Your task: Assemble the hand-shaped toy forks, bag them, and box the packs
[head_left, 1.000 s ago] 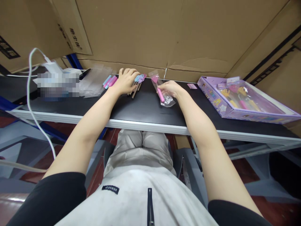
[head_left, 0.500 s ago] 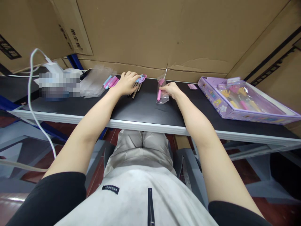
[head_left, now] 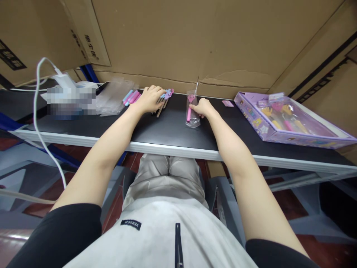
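A small clear bag (head_left: 192, 111) with a pink fork-like tool inside lies upright on the black table (head_left: 167, 130). My right hand (head_left: 203, 107) rests on its right edge, fingers pinching the bag. My left hand (head_left: 150, 97) lies palm down on a pile of pink and blue forks with dark handles (head_left: 165, 97), fingers curled over them. Just left of that hand lie pink and blue caps (head_left: 130, 96).
A stack of empty clear bags (head_left: 111, 97) sits at the back left beside a white charger and cable (head_left: 60, 79). A purple toy box (head_left: 290, 118) fills the right side. A small pink label (head_left: 227, 103) lies nearby. Cardboard walls (head_left: 181, 41) close the back.
My right hand turned the bagged fork from slanted to upright and shifted it slightly left. My left hand stayed on the fork pile.
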Demonstrator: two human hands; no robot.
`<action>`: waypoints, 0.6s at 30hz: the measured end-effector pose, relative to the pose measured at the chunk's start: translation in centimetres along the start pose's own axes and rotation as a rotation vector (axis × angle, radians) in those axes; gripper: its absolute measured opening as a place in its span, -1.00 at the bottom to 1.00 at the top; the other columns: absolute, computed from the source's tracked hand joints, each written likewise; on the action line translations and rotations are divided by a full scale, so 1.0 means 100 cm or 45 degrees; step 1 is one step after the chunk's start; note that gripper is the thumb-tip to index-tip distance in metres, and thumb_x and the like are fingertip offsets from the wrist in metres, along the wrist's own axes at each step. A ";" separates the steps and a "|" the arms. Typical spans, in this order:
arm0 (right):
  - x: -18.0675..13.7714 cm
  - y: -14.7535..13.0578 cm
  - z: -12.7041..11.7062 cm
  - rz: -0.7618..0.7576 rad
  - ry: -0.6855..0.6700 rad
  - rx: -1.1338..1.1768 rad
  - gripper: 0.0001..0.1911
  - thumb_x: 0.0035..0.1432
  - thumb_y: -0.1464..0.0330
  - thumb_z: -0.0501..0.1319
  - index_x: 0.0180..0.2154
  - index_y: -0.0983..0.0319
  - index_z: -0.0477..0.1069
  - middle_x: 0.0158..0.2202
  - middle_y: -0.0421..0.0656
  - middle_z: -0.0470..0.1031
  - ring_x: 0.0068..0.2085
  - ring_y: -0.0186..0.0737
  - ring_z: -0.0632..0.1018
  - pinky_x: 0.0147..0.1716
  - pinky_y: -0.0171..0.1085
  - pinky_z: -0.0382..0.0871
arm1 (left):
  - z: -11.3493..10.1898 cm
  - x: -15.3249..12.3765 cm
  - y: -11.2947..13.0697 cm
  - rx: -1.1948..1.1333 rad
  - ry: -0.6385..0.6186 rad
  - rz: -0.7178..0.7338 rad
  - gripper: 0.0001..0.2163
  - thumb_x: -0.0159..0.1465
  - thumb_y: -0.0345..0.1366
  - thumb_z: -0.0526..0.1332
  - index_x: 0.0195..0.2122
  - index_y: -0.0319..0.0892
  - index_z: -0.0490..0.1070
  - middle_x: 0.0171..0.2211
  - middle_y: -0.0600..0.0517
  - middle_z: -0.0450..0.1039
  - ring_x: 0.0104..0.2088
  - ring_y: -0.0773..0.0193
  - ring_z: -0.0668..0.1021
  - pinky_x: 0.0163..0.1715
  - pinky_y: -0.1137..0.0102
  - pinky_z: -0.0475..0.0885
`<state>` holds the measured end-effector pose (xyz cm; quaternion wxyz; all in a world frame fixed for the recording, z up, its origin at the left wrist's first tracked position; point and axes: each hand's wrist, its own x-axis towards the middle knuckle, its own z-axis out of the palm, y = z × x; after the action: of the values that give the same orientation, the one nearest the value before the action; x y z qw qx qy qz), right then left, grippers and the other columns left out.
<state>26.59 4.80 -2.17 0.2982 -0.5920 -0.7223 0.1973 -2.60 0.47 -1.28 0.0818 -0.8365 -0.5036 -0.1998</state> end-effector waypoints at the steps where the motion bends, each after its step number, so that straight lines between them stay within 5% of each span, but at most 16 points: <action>1: -0.005 -0.006 -0.003 0.044 -0.022 -0.068 -0.81 0.23 0.31 0.53 -0.25 0.25 0.60 -0.56 -0.10 0.48 -0.43 0.00 0.67 -0.19 -0.01 0.76 | -0.002 -0.001 0.001 0.007 -0.003 -0.014 -0.51 0.41 -0.29 0.22 0.37 -0.17 0.41 0.36 -0.31 0.42 0.42 -0.34 0.39 0.39 -0.19 0.28; 6: -0.027 -0.038 -0.016 0.295 -0.150 -0.373 -0.68 0.48 0.22 0.27 -0.08 0.38 0.61 -0.38 0.08 0.64 -0.26 0.07 0.76 -0.10 -0.05 0.74 | -0.011 -0.003 0.002 0.042 -0.028 -0.094 -0.54 0.44 -0.25 0.19 0.34 -0.18 0.45 0.36 -0.29 0.45 0.41 -0.29 0.42 0.35 -0.09 0.32; 12: -0.026 -0.034 -0.023 0.244 -0.167 -0.393 -0.71 0.48 0.23 0.26 -0.06 0.34 0.61 -0.28 0.09 0.69 -0.26 0.05 0.75 -0.11 -0.01 0.73 | -0.015 -0.002 -0.003 -0.002 -0.067 -0.180 -0.64 0.42 -0.23 0.13 0.10 -0.17 0.63 0.10 -0.21 0.66 0.17 -0.16 0.61 0.21 0.06 0.42; 18: -0.028 -0.033 -0.033 0.110 0.007 -0.469 -0.75 0.44 0.31 0.28 -0.09 0.37 0.64 -0.21 0.15 0.69 0.03 0.17 0.75 0.22 0.10 0.61 | -0.034 -0.008 -0.007 -0.063 0.008 -0.449 -0.62 0.46 -0.18 0.13 0.15 -0.18 0.63 0.12 -0.16 0.67 0.21 -0.10 0.60 0.22 0.10 0.42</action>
<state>26.66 1.11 1.84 0.1782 -0.6676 -0.7192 0.0728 -4.41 -1.00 1.43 0.0264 -0.7364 -0.6371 -0.2259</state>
